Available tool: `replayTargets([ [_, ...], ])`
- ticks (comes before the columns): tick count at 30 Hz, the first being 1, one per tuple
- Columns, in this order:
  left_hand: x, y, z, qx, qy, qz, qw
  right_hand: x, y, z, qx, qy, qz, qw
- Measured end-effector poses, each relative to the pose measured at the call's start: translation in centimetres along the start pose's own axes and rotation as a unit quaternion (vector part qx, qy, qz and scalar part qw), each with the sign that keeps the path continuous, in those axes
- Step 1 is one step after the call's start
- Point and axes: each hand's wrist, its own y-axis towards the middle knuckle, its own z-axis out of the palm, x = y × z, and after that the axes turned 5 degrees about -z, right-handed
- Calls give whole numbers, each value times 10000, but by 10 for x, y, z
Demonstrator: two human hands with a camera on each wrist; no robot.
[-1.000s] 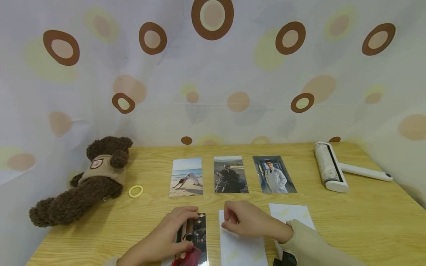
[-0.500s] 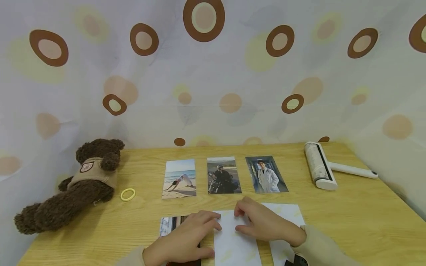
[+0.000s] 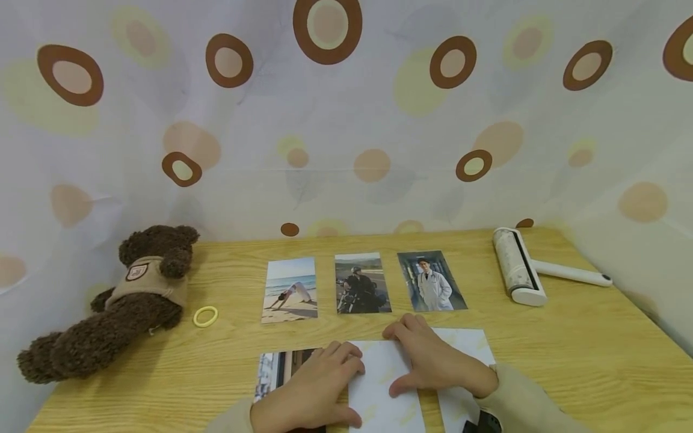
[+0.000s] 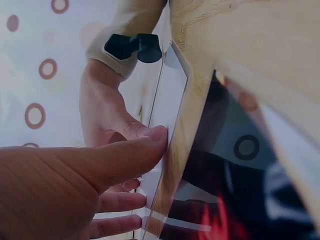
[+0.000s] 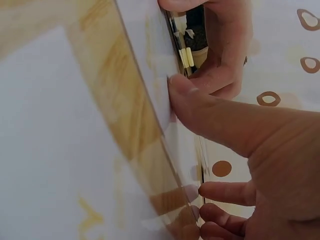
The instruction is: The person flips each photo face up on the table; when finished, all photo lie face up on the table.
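Note:
A white card with faint yellow marks (image 3: 379, 397) lies flat on the table between my hands. My left hand (image 3: 316, 385) sits at its left side, fingertips and thumb touching near that edge. My right hand (image 3: 435, 361) is over its right side, thumb and fingers spread apart along the edge; the thumb tip (image 5: 181, 87) touches the card in the right wrist view. Under my left hand a face-up photo card (image 3: 271, 370) is partly hidden. Another white card (image 3: 468, 343) lies to the right, partly covered by my right forearm.
Behind stand out a beach photo (image 3: 290, 291), a motorcyclist photo (image 3: 361, 282) and a photo of a person in a white coat (image 3: 433, 281), in a row. A brown teddy bear (image 3: 143, 288) and yellow ring (image 3: 206, 316) lie left; a lint roller (image 3: 520, 267) lies right.
My left hand has moved right, from the photo card to the white card's left edge. My right hand has shifted to the white card's right side and its fingers have spread.

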Motion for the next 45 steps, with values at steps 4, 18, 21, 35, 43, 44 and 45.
replayTargets([
  [4,-1,1,1,15,-140,-95,9999,0,1,1,-28,41,181,9998],
  [18,-3,-1,2,-160,-92,-250,9995,3,4,-2,114,254,179,9995],
  [21,-5,-1,2,-178,-113,-297,9993,4,4,-3,93,54,165,9998],
  [35,-5,-2,3,-366,-121,-289,9988,0,8,-2,-115,-11,80,9999],
  [43,-9,-3,2,-166,-11,-340,9993,-1,17,-4,-47,212,512,9985],
  [44,-9,-3,2,-132,11,-322,9994,-1,19,-5,-19,200,574,9981],
  [45,-10,-3,1,-92,11,-311,9995,-1,21,-5,20,190,643,9977],
])
